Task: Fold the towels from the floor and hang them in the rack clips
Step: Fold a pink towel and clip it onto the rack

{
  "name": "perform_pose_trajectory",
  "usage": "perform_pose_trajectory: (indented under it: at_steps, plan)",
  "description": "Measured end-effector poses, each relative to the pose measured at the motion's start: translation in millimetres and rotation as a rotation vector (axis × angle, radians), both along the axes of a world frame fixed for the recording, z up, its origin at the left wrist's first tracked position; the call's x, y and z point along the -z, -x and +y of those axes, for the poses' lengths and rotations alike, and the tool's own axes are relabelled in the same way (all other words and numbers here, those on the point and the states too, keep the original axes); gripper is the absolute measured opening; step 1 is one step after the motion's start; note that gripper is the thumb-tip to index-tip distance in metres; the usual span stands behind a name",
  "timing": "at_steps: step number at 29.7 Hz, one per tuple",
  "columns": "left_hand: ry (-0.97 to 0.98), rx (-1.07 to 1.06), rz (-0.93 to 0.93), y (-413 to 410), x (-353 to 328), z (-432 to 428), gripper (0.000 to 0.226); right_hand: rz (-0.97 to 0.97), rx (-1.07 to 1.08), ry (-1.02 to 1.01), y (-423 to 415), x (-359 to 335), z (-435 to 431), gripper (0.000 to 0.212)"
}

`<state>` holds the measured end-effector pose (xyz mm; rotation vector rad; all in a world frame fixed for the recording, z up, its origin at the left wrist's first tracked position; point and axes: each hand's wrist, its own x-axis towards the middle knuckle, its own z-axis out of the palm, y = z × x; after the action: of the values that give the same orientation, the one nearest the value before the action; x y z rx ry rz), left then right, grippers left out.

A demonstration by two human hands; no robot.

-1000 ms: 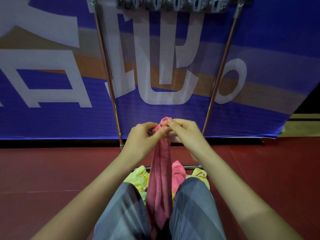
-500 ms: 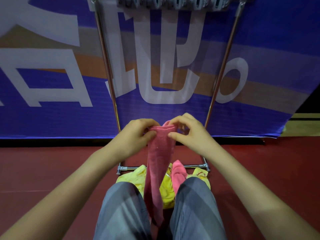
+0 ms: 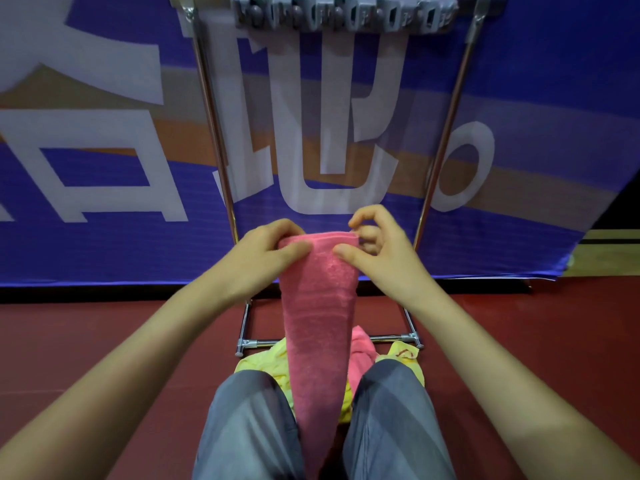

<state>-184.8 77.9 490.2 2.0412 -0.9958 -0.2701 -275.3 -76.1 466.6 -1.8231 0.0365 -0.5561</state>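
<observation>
1. Between the two hands hangs one pink towel (image 3: 318, 306); left hand (image 3: 266, 258) and right hand (image 3: 384, 261) each pinch a top corner.
2. Below them on the floor (image 3: 104, 341) lie a second pink towel (image 3: 362, 348) and yellow towels (image 3: 263, 358), count unclear.

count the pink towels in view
2: one pink terry towel held by left hand and right hand, one crumpled pink towel on the floor among yellow cloths. More may hide under the legs.

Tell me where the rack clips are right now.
The grey clips run along the top centre of the head view, between the rack's two uprights, above the pink towel.
</observation>
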Motion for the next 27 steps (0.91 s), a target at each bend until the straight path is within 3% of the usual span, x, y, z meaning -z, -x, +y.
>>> perform_pose_trajectory:
  at_steps: [6, 13, 16, 21, 27]
  plan:
    - [-0.173, 0.115, -0.1, 2, -12, -4, 0.026, 0.038, -0.001, -0.091, 0, 0, 7, 0.036]
    - [-0.078, 0.124, -0.027, 2, -8, 0, 0.025, 0.17, -0.086, -0.233, 4, 19, 2, 0.023]
    - [-0.064, 0.054, 0.023, -1, -10, 2, 0.017, 0.285, -0.106, -0.166, 3, 45, 2, 0.023]
    - [-0.257, 0.022, 0.141, -3, -11, 0, 0.021, 0.243, -0.116, -0.141, -1, 54, 10, 0.014]
    - [-0.206, 0.025, 0.128, 0, -26, -2, 0.019, 0.274, -0.145, -0.311, -5, 61, 13, 0.013]
